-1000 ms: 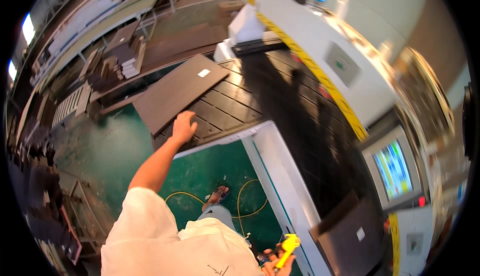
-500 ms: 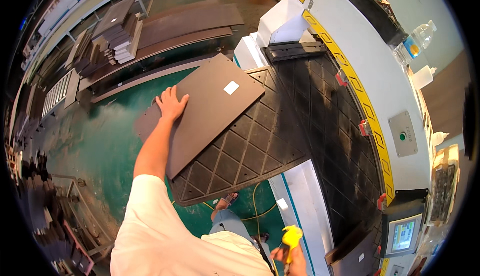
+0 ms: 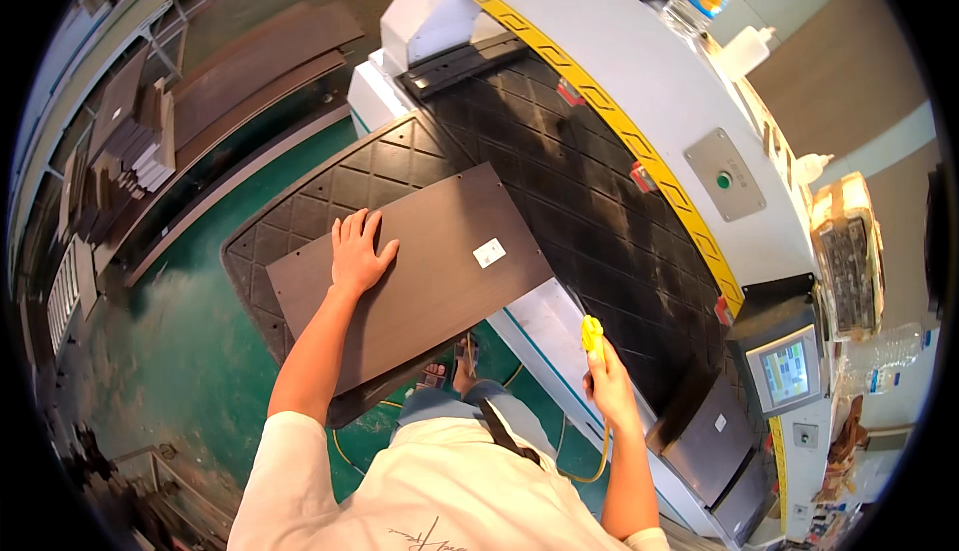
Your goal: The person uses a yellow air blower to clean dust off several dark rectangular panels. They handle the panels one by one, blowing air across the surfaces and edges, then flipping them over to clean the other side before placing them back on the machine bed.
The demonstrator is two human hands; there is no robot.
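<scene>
1. Dark brown panel (image 3: 415, 271), rectangular, with a small white label (image 3: 488, 252), lies flat on the black diamond-patterned machine bed (image 3: 559, 171), its near corner overhanging the bed's front edge above the green floor (image 3: 180, 351).
2. Left hand (image 3: 358, 251) rests palm-down on the panel's left portion, fingers (image 3: 345, 226) spread apart and flat; no grasp.
3. Right hand (image 3: 609, 383) is closed around a yellow air nozzle (image 3: 591, 332) with a yellow hose (image 3: 599, 451) trailing down.
4. Judgement: panel is being positioned on the bed; next calls for squaring it against the bed.
5. Stacked boards (image 3: 140, 141) lie well apart, at left.
</scene>
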